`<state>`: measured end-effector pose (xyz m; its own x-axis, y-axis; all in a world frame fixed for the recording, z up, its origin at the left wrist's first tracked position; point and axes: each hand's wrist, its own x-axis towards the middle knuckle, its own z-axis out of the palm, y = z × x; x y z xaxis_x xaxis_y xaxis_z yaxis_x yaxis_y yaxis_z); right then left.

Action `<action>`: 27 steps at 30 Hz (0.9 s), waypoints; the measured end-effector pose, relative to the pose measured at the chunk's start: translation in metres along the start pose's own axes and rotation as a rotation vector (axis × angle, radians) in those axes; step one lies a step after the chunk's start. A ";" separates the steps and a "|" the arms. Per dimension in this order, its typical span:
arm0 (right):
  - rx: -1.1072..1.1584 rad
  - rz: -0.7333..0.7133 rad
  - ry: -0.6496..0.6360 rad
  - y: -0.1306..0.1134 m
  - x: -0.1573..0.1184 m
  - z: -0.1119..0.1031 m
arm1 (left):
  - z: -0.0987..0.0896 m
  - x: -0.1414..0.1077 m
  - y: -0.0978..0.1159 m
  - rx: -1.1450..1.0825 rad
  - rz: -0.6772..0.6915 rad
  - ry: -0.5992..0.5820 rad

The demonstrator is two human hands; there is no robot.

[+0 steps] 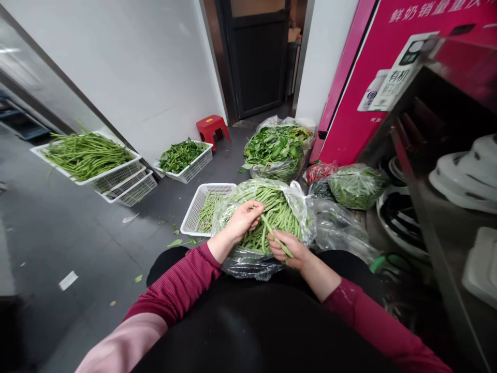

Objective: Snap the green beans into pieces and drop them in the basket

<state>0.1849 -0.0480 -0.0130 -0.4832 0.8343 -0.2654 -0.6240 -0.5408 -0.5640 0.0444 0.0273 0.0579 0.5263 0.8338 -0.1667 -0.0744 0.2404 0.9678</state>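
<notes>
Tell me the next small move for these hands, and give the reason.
Probably snap off the upper end of the bean with the left hand, keeping the right hand steady. The left fingers appear pinched near that end, while the right hand grips it lower down, above the open bag of beans, so a short twist seems the natural step.

Pink cabinet [345,129], to your right: white “鲜奶销量重…”, running out of your view; “有机” on its pictured carton [388,90]; smaller lettering too blurred to read
</notes>
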 end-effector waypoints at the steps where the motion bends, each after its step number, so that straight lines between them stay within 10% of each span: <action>1: 0.012 -0.020 0.022 0.000 0.000 0.001 | 0.000 0.002 0.000 0.030 0.027 0.022; 7: 0.082 -0.153 0.170 -0.006 0.003 0.000 | 0.007 -0.017 -0.010 0.531 0.289 0.176; 12: 0.067 -0.290 0.334 -0.013 0.010 -0.013 | 0.023 -0.049 -0.014 0.988 0.518 -0.093; 21: 0.026 0.055 0.194 0.001 0.007 -0.003 | 0.009 -0.027 -0.030 1.301 0.413 -0.012; 27: -0.022 0.002 0.212 -0.004 0.001 -0.001 | -0.006 -0.007 -0.035 1.515 0.367 -0.048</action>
<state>0.1872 -0.0452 -0.0118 -0.3429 0.8384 -0.4236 -0.6082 -0.5419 -0.5801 0.0379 0.0158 0.0243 0.6992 0.7091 0.0907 0.6762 -0.6972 0.2380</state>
